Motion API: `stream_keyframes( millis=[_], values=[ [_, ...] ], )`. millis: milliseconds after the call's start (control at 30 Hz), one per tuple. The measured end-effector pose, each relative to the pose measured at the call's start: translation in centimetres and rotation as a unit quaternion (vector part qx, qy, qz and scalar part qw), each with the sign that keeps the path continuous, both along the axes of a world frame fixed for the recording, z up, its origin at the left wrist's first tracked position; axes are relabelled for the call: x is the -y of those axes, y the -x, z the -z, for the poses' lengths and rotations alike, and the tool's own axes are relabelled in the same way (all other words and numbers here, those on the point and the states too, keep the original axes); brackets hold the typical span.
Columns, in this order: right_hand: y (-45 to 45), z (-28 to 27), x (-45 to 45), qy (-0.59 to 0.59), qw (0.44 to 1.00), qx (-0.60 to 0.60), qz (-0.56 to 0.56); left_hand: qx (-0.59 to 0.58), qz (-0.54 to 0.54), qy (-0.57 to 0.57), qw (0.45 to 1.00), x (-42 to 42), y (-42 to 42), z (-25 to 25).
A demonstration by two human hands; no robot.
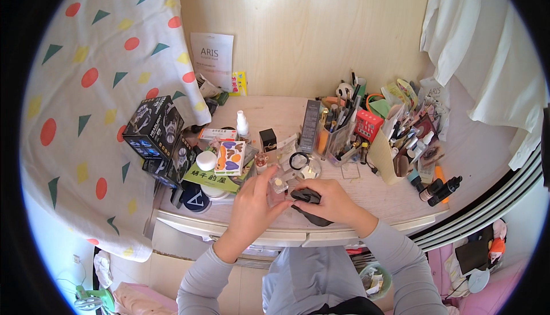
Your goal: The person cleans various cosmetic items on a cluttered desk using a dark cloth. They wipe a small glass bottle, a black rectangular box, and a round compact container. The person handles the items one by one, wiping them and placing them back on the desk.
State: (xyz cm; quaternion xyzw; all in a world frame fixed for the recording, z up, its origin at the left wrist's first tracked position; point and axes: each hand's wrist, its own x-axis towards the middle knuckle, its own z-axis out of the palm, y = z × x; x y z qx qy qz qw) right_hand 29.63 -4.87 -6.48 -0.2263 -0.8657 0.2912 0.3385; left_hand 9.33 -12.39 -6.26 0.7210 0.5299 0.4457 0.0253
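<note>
At the front of the desk, my left hand point(254, 201) grips a small clear, pinkish glass bottle point(276, 197) with a transparent square cap point(279, 184) between thumb and fingers. My right hand point(333, 199) pinches a bunched black cloth point(313, 217), whose lower end hangs near the desk's front edge. The cloth is close beside the bottle; whether they touch is hard to tell. Just beyond my hands are a round black-rimmed item point(299, 161), a clear round dish point(311, 170) and a small bottle with reddish contents point(261, 161).
To the left, black printed boxes point(154, 128) stand by a green book point(215, 177) bearing a white jar point(206, 160) and a picture card box point(230, 158). A clear organizer point(333, 143) with pens and brushes, a beige holder point(384, 160) and dark bottles point(444, 190) crowd the right. A patterned curtain point(103, 100) hangs left.
</note>
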Motion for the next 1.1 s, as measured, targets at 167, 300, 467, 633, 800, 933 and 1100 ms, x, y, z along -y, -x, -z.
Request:
stream_keyframes(
  millis=[167,300,467,633,800,933,1100],
  values=[
    [-0.2,0.6,-0.9,-0.027,1.0,0.015,0.002,0.006,-0.003,0.003,1.0,1.4,0.9,0.1],
    [0.0,1.1,-1.1,-0.038,0.998,0.048,-0.016,-0.037,-0.033,0.004,0.999,1.9,1.3,0.9],
    [0.8,1.4,-0.4,-0.058,0.994,0.092,-0.033,-0.059,-0.063,-0.056,0.995,1.4,1.1,2.0],
    [1.2,1.5,-0.4,-0.068,0.992,0.101,-0.033,-0.057,-0.064,-0.067,0.994,0.8,1.0,1.7],
    [1.0,1.6,-0.4,-0.068,0.991,0.109,-0.035,-0.042,-0.061,-0.039,0.997,-0.2,1.3,1.4],
    [0.7,1.8,-0.6,-0.07,0.99,0.116,-0.036,-0.031,-0.057,-0.036,0.997,-1.3,1.4,1.1],
    [0.0,1.7,-0.8,-0.059,0.992,0.105,-0.028,-0.055,-0.073,-0.053,0.994,-2.2,1.4,1.5]
  ],
)
